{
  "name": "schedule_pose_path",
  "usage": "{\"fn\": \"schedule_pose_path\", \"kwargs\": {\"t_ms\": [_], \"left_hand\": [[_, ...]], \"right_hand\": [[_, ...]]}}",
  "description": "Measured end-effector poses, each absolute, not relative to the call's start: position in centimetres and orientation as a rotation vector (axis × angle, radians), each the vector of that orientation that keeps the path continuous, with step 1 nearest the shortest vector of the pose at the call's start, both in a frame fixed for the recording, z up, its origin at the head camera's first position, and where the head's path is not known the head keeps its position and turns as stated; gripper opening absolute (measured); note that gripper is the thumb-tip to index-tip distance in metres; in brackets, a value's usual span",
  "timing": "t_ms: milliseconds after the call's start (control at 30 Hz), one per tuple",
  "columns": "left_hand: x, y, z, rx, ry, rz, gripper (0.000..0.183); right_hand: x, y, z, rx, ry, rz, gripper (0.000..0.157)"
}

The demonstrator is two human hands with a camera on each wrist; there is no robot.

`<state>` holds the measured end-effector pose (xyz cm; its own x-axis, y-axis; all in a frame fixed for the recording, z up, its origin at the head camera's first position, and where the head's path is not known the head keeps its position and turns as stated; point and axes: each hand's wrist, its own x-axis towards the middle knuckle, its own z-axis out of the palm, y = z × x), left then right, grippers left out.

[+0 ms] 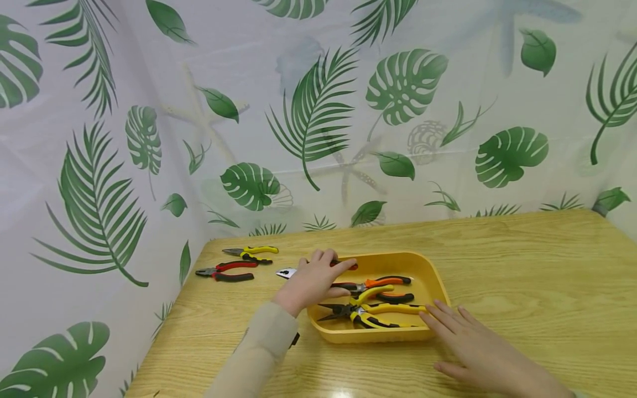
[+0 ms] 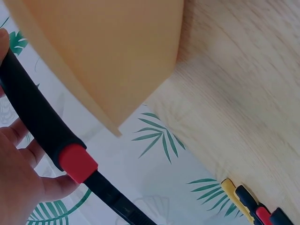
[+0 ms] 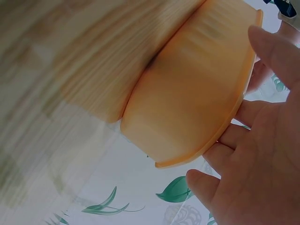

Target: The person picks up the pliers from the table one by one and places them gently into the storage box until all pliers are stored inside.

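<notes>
My left hand [image 1: 312, 283] holds an adjustable wrench [image 1: 286, 272] over the left side of a yellow tray [image 1: 378, 335]; its silver head points left. Up close in the left wrist view, the fingers curl round its black handle [image 2: 40, 103], which has a red collar. Inside the tray lie yellow-and-black long-nose pliers [image 1: 368, 315] and orange-and-black pliers [image 1: 383, 287], partly overlapping. With fingers extended, my right hand [image 1: 473, 340] touches the tray's right front corner. The right wrist view shows those fingers [image 3: 229, 136] along the rim.
To the left of the tray, red-and-black pliers [image 1: 226, 271] lie on the wooden table [image 1: 527, 265]. Smaller yellow-and-black pliers [image 1: 251, 253] are just behind them. A leaf-patterned sheet [image 1: 308, 138] hangs along the table's back and left edges.
</notes>
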<state>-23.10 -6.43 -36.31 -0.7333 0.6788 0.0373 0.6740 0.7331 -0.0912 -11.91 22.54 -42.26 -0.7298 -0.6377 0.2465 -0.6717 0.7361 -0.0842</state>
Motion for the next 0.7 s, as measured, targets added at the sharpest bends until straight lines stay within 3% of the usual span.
{"fn": "schedule_pose_path", "kwargs": {"t_ms": [700], "left_hand": [[-23.5, -4.4, -35.7, -1.138, -2.862, 0.014, 0.059]], "right_hand": [[-11.7, 22.3, -42.0, 1.018, -2.779, 0.279, 0.073]]}}
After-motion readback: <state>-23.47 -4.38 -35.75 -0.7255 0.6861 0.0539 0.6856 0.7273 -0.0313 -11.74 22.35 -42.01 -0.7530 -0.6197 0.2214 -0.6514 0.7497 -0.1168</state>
